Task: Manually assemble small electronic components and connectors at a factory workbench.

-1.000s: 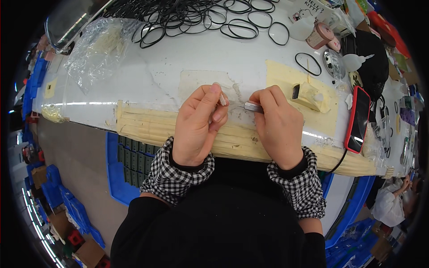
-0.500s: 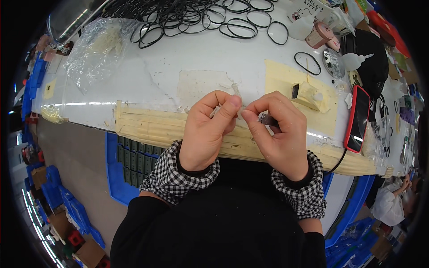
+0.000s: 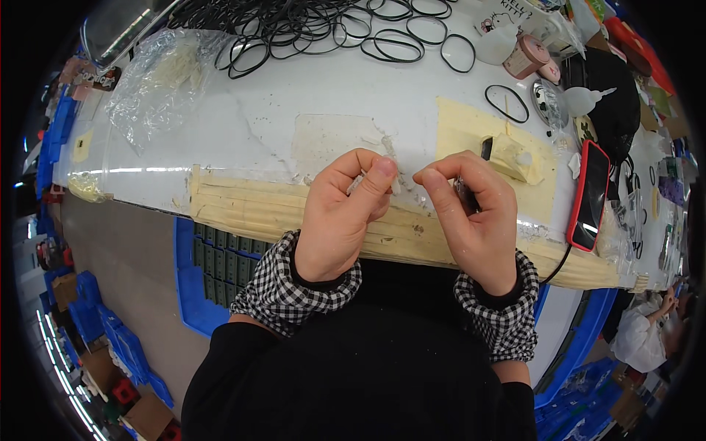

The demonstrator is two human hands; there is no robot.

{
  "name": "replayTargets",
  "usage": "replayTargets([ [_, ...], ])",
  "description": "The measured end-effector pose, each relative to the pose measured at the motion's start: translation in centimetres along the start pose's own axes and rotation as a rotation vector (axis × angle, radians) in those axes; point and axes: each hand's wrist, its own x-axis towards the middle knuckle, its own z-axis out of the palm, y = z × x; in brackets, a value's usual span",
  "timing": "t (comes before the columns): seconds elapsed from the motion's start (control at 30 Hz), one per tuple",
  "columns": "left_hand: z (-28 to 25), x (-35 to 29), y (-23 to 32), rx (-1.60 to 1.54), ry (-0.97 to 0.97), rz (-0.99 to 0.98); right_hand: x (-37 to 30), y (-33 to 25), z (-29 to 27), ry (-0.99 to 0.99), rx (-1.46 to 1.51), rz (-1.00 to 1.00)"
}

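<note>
My left hand (image 3: 342, 213) is closed near the table's front edge, thumb pressed on the bent index finger. A whitish translucent scrap (image 3: 354, 185) shows between its fingers; its kind is unclear. A little to the right, my right hand (image 3: 474, 220) is closed with thumb and index fingertip together. Its curled fingers hold a small dark, shiny piece (image 3: 465, 195), mostly hidden. The hands are apart. Pale crumbs and shreds (image 3: 390, 145) lie on the table just beyond the fingertips, beside a clear flat sheet (image 3: 323, 136).
Black rubber rings (image 3: 294, 29) heap at the back. A clear plastic bag (image 3: 158, 88) lies left. On the right are yellow tape (image 3: 460, 125) with a tape-wrapped block (image 3: 511, 158), a red-cased phone (image 3: 590, 195) and a squeeze bottle (image 3: 585, 101). Blue crates (image 3: 193, 294) stand below the table.
My right hand has moved right and away from the left hand, opening a gap between the fingertips. The dark piece has moved with it. My left hand stays in place.
</note>
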Motion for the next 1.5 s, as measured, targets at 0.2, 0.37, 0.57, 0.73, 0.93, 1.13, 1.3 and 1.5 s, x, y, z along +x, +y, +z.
replayTargets([
  [0.2, 0.1, -0.1, -0.1, 0.102, -0.006, 0.028, -0.1, -0.2, 0.5, -0.075, 0.025, 0.024],
  [0.37, 0.1, -0.3, 0.0, 0.109, -0.032, 0.011, -0.1, -0.3, 0.2, -0.106, 0.065, 0.076],
  [0.57, 0.0, -0.1, -0.1, 0.038, -0.036, 0.012, -0.1, 0.0, -0.2, -0.052, 0.053, 0.077],
  [0.73, 0.0, 0.1, 0.6, 0.021, -0.107, -0.058, 0.2, 0.4, -0.5, -0.065, -0.187, -0.283],
  [0.93, -0.4, 0.2, 0.6, -0.218, -0.253, -0.239, -0.1, 1.2, -0.5, -0.106, -0.426, -0.364],
  [1.13, -0.4, 0.2, 0.5, -0.220, -0.245, -0.279, -0.1, 1.3, -0.2, -0.095, -0.479, -0.366],
  [1.3, -0.5, 0.2, 0.5, -0.220, -0.253, -0.279, -0.1, 0.9, -0.4, -0.090, -0.513, -0.359],
  [1.5, -0.2, 0.2, 0.7, -0.218, -0.231, -0.270, -0.3, 0.8, -0.4, -0.095, -0.431, -0.328],
])
